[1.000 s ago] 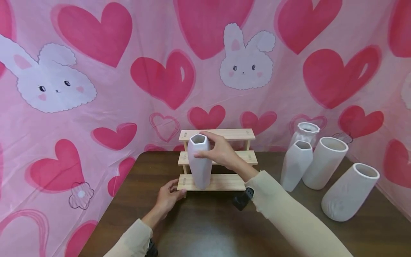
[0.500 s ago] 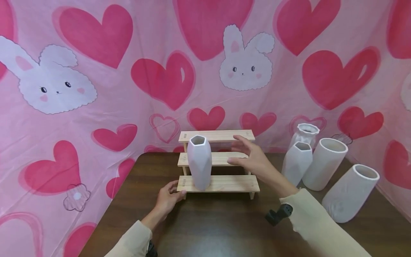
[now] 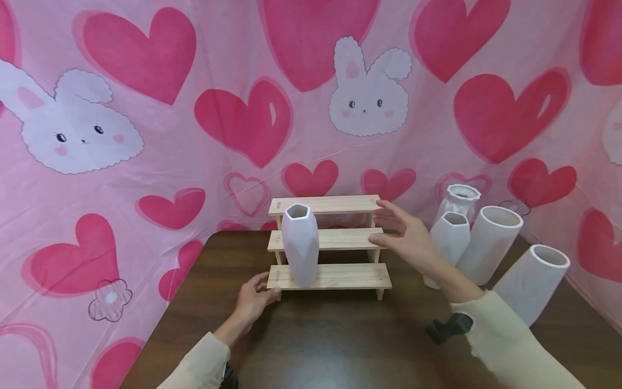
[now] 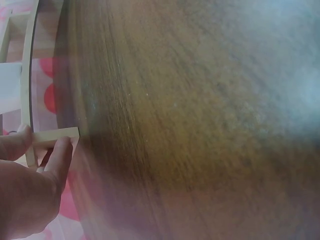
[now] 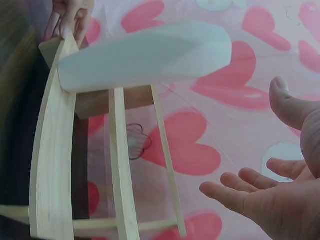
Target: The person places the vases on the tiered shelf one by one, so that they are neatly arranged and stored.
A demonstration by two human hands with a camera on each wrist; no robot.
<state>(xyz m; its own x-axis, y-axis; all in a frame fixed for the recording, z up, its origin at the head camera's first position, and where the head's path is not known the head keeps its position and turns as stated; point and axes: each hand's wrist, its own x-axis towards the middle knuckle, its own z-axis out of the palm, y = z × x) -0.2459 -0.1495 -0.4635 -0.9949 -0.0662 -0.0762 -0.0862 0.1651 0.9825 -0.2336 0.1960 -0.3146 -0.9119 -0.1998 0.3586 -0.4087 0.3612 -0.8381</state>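
Observation:
A white faceted vase [image 3: 300, 246] with a five-sided mouth stands upright on the lowest step, toward the left end, of a three-tier wooden stand [image 3: 350, 275]. My left hand [image 3: 254, 300] grips the left end of that lowest step; in the left wrist view its thumb lies on the board and its fingers [image 4: 60, 160] are at the leg. To the right of the stand, my right hand [image 3: 408, 240] is held in the air with fingers spread and nothing in it. The right wrist view shows a gap between this hand [image 5: 280, 205] and the vase [image 5: 145, 55].
On the right of the dark wooden table [image 3: 311, 346] stand more white vases: a ruffled-rim one [image 3: 461, 197], a faceted one [image 3: 451, 237], a round-mouthed one [image 3: 493, 243] and a wide-based one [image 3: 532, 281] partly behind my right forearm. A pink heart-print cloth [image 3: 311, 135] hangs behind.
My right hand has let go of the faceted vase and moved away to the right, past the stand's right end. The vase stays on the lowest step. My left hand keeps its place.

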